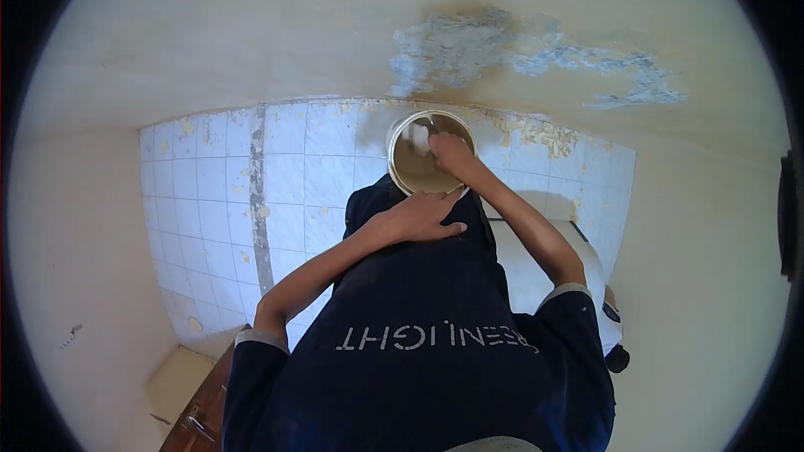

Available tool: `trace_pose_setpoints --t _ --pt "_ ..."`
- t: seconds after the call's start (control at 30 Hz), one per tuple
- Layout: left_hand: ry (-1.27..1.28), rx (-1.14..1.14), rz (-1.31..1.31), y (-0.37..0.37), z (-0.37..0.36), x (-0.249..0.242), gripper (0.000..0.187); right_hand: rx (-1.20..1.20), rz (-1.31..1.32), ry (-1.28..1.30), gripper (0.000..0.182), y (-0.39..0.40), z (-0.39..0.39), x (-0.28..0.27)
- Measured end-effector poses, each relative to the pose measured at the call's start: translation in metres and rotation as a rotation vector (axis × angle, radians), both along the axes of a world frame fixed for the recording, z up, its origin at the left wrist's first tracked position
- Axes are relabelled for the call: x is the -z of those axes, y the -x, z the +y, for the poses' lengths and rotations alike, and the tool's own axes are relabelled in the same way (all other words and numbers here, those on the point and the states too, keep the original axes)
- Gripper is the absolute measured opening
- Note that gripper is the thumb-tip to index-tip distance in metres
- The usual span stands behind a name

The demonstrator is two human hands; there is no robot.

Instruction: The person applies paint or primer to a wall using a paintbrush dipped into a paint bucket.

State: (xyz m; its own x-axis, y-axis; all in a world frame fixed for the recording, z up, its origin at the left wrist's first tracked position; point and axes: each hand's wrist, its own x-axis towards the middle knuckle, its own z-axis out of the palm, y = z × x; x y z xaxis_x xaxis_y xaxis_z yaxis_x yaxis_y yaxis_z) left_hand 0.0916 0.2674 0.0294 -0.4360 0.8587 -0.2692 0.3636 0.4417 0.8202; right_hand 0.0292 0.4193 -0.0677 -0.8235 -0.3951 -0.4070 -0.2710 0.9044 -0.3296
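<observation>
A round cream bucket [393, 163] stands just in front of my legs, with a pale layer inside. My right hand [450, 155] reaches in over its right side, fingers closed round a flat-bladed hand tool [419, 138]. The blade looks whitish and points left into the bucket. Its exact kind is too small to make out, and the grip is hidden in my fist. At the bucket's near rim lies my left hand [423, 216], fingers stretched out along the edge and thumb held apart.
Ahead is a beige wall [251, 42] with a scraped grey-blue patch [456, 50]. Flakes of paint [544, 136] litter the white tiled floor [226, 180] along its base. A white object [536, 255] stands at my right. A brown wooden door [197, 402] is at lower left.
</observation>
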Motion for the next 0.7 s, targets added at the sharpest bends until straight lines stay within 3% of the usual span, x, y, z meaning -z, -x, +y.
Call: trace_pose_setpoints --t 0.17,0.43,0.67,0.7 --pt "0.001 -0.006 0.005 0.001 0.003 -0.003 0.081 0.04 0.023 0.0 0.029 0.005 0.003 -0.013" --pt "-0.016 -0.003 0.094 -0.003 0.0 0.01 0.079 -0.215 0.215 -0.057 0.008 0.01 0.004 0.03" --pt "-0.001 0.007 0.076 0.003 -0.001 -0.004 0.076 -0.238 0.213 -0.1 0.01 0.011 0.001 0.038" --pt "0.057 0.01 -0.018 0.007 -0.001 -0.008 0.076 -0.222 0.238 -0.083 0.01 0.011 0.001 0.04"
